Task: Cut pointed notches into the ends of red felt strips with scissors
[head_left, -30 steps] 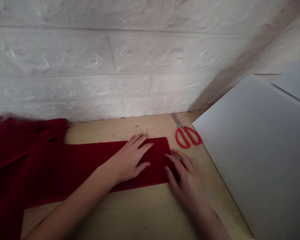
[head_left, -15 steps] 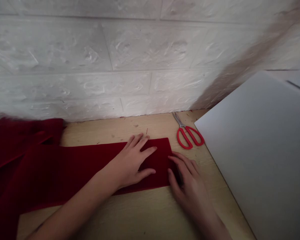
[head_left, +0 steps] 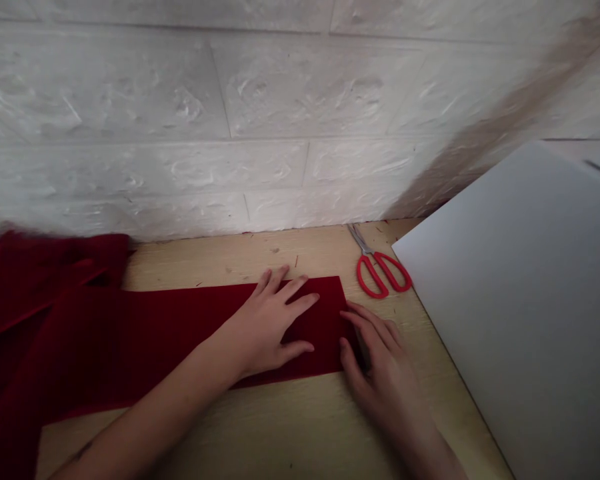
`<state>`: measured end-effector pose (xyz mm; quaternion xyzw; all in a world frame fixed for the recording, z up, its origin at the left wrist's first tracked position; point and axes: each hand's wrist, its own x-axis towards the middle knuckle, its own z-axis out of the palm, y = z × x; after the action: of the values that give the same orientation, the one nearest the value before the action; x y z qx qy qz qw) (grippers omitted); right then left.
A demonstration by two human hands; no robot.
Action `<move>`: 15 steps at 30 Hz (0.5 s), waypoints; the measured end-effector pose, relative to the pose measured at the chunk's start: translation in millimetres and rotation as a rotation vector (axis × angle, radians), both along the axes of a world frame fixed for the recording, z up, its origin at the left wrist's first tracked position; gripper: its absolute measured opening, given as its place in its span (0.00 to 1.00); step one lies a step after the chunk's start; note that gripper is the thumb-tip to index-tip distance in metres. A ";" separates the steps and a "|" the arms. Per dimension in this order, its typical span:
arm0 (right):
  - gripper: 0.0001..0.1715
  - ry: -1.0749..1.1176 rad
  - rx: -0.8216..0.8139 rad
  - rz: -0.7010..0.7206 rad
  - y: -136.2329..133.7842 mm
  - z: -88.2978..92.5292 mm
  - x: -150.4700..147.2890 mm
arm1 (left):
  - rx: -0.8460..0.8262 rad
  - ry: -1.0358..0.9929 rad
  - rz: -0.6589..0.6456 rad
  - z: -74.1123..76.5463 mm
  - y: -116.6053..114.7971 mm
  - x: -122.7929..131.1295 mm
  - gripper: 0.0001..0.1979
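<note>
A long strip of dark red cloth (head_left: 155,333) lies across a pale wooden table (head_left: 290,427), bunched in folds at the far left. My left hand (head_left: 270,323) rests flat on the strip near its right end, fingers spread. My right hand (head_left: 380,363) lies at the strip's right edge, its fingers stretched out and touching the cloth's end. Neither hand holds anything.
Red-handled scissors (head_left: 380,270) lie shut on the table beyond the cloth's end, near the white brick wall (head_left: 280,120). A large white board (head_left: 525,300) covers the right side of the table.
Both hands have stayed on the cloth's right end, shifting only slightly to the right. The cloth and scissors have not moved.
</note>
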<state>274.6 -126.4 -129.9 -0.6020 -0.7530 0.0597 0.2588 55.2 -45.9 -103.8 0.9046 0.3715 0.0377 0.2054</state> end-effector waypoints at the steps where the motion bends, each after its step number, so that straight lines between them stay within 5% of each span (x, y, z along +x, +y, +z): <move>1: 0.18 0.002 0.003 0.000 0.1 -0.2 0.1 | -0.002 -0.002 -0.003 0.1 0.1 0.2 0.35; 15: 0.20 -0.011 0.011 0.008 -0.5 -1.3 0.1 | 0.027 -0.018 -0.003 -1.3 -1.0 0.8 0.35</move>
<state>274.7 -126.8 -131.2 -0.5980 -0.7571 0.0534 0.2577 55.9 -46.9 -105.1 0.9075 0.3679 0.0504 0.1964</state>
